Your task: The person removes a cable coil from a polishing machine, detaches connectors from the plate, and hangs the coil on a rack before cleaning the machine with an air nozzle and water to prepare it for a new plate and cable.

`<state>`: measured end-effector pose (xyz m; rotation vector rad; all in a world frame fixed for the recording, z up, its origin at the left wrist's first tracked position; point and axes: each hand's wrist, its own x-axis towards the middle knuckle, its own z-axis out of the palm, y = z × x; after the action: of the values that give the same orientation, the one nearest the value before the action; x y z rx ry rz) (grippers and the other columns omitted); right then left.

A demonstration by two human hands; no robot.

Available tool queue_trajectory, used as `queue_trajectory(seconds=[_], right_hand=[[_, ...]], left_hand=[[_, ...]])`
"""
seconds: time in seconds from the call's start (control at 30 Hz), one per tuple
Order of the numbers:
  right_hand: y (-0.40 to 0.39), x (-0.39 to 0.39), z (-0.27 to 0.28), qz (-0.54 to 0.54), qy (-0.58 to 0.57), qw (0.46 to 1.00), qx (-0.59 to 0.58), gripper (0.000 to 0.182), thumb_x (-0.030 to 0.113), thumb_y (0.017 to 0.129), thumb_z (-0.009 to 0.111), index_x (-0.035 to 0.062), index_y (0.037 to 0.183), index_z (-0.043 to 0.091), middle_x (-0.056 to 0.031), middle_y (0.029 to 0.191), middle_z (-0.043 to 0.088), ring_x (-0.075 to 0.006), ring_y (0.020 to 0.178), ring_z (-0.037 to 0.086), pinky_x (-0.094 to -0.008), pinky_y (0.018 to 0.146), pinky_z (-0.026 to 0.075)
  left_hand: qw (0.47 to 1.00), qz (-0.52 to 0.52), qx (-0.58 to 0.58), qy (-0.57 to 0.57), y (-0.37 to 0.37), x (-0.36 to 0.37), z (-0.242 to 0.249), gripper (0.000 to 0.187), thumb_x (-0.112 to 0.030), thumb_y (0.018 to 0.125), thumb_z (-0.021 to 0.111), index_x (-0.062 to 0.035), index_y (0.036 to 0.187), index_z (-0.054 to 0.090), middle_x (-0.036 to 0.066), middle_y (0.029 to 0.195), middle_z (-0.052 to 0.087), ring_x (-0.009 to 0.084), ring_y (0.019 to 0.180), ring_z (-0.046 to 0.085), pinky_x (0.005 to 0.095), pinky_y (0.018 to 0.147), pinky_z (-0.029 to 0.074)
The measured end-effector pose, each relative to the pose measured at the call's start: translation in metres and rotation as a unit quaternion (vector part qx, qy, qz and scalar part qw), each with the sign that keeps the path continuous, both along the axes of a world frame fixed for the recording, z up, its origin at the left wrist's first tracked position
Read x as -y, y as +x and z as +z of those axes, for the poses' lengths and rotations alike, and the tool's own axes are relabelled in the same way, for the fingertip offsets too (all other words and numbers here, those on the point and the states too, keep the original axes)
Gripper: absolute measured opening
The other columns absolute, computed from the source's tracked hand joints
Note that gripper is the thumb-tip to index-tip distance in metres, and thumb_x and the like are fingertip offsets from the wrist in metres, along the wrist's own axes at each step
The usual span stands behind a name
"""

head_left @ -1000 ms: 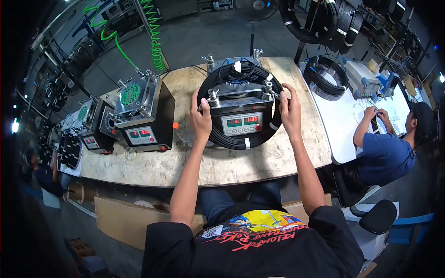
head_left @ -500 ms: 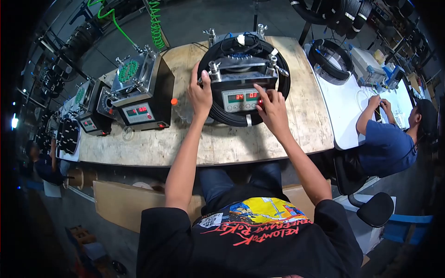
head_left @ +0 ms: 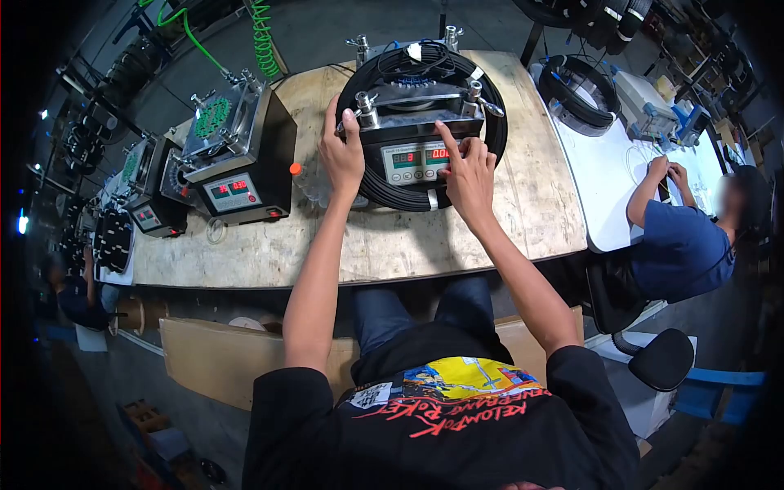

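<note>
A black box machine (head_left: 376,159) with a red digital display panel (head_left: 416,164) stands in front of me, its metal top plate (head_left: 425,102) held by corner knobs. Around it runs a coil of black cable (head_left: 384,194). My left hand (head_left: 341,159) is at the machine's left side, thumb and fingers apart by the front left knob (head_left: 366,110). In front of the panel's right part is my right hand (head_left: 469,175). Its index finger points up to the machine's front edge, the other fingers loosely bent. Neither hand grips anything visible.
Two similar machines, the nearer one (head_left: 237,155) with a lit display, stand left on the wooden table (head_left: 392,245). An orange-capped bottle (head_left: 298,175) lies between. Right, another cable coil (head_left: 576,102) rests on a white table (head_left: 604,220), where a person (head_left: 682,237) sits.
The display readings have dropped to 3 and about 0.00. My right index finger has moved slightly up, off the panel to the edge above it. My left hand stays at the machine's side.
</note>
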<state>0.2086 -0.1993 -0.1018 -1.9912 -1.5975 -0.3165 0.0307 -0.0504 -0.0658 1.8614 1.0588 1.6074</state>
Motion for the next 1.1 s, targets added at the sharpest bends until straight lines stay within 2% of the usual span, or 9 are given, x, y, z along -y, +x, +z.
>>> queue_trajectory(seconds=[0.2,0.3,0.33,0.43,0.6,0.83,0.97,1.03,1.1], right_hand=[[0.009,0.002,0.007,0.062,0.029,0.997,0.019,0.094,0.003,0.08,0.078,0.0299,0.16,0.037,-0.0093,0.109,0.052,-0.026,0.099,0.052,-0.0397,0.088,0.036],[0.014,0.007,0.018,0.126,0.111,0.972,-0.167,0.077,0.001,0.083,0.076,0.0164,0.152,0.046,-0.0099,0.107,0.052,-0.0245,0.092,0.053,-0.0389,0.087,0.04],[0.018,0.005,0.021,0.13,0.192,0.943,-0.239,0.059,0.0,0.087,0.074,0.0053,0.142,0.052,-0.0076,0.103,0.05,-0.0177,0.082,0.051,-0.0334,0.078,0.045],[0.038,0.002,0.04,0.068,0.268,0.896,-0.348,0.038,0.003,0.096,0.07,0.0025,0.132,0.057,-0.0012,0.091,0.049,-0.0074,0.071,0.044,-0.0238,0.061,0.04],[0.079,-0.014,0.057,0.107,0.206,0.906,-0.355,0.021,0.01,0.098,0.072,-0.002,0.111,0.063,0.0002,0.075,0.055,-0.0062,0.066,0.047,-0.0255,0.057,0.039],[0.101,-0.019,0.06,0.142,0.146,0.901,-0.383,0.022,0.015,0.098,0.074,-0.0031,0.096,0.062,0.0014,0.071,0.059,-0.0046,0.066,0.048,-0.0244,0.059,0.04],[0.118,-0.022,0.062,0.18,0.102,0.89,-0.406,0.024,0.024,0.102,0.069,0.0016,0.094,0.064,-0.0024,0.084,0.066,-0.0048,0.077,0.058,-0.021,0.069,0.044],[0.137,-0.035,0.07,0.19,0.075,0.871,-0.446,0.037,0.034,0.105,0.064,0.0021,0.085,0.064,0.001,0.068,0.057,-0.0041,0.064,0.051,-0.022,0.058,0.037],[0.15,-0.058,0.079,0.142,0.059,0.887,-0.435,0.049,0.04,0.105,0.061,0.0022,0.074,0.061,0.0065,0.053,0.038,-0.0041,0.048,0.037,-0.025,0.047,0.027]], left_hand=[[1.0,-0.004,-0.001,-0.013,-0.001,0.0,0.0,0.055,-0.044,0.105,0.052,-0.0017,0.138,0.061,0.027,0.125,0.069,0.0438,0.116,0.066,0.046,0.098,0.051],[0.998,0.052,-0.013,0.037,0.0,-0.005,-0.006,0.055,-0.044,0.105,0.054,-0.0007,0.138,0.06,0.026,0.127,0.066,0.0418,0.12,0.063,0.046,0.102,0.048],[0.996,0.081,-0.011,0.046,-0.001,-0.003,-0.008,0.052,-0.041,0.103,0.06,-0.0007,0.135,0.06,0.022,0.123,0.061,0.0374,0.112,0.06,0.0452,0.1,0.046],[0.988,0.117,-0.003,0.1,-0.001,0.002,-0.008,0.047,-0.037,0.102,0.066,-0.0035,0.134,0.061,0.016,0.118,0.057,0.026,0.099,0.054,0.0398,0.094,0.044],[0.979,0.084,-0.083,0.164,-0.008,0.006,0.012,0.017,-0.016,0.097,0.072,-0.0006,0.091,0.069,0.007,0.081,0.065,0.0266,0.078,0.054,0.0388,0.074,0.046],[0.957,0.015,-0.166,0.236,-0.02,-0.005,0.02,0.007,-0.008,0.097,0.068,-0.0012,0.098,0.067,0.01,0.084,0.062,0.0287,0.08,0.052,0.041,0.074,0.044],[0.989,-0.027,-0.071,0.127,-0.02,-0.007,0.024,0.014,-0.007,0.092,0.072,-0.0015,0.104,0.066,0.007,0.083,0.06,0.0212,0.078,0.052,0.0363,0.074,0.044],[0.988,-0.038,-0.088,0.122,-0.026,-0.027,0.029,0.02,-0.017,0.096,0.07,-0.001,0.107,0.067,0.003,0.08,0.058,0.0154,0.077,0.053,0.0308,0.074,0.044],[0.982,-0.127,0.091,-0.105,-0.035,-0.054,0.039,0.032,-0.032,0.101,0.068,-0.001,0.108,0.067,0.001,0.081,0.059,0.0117,0.075,0.053,0.0276,0.074,0.045]])
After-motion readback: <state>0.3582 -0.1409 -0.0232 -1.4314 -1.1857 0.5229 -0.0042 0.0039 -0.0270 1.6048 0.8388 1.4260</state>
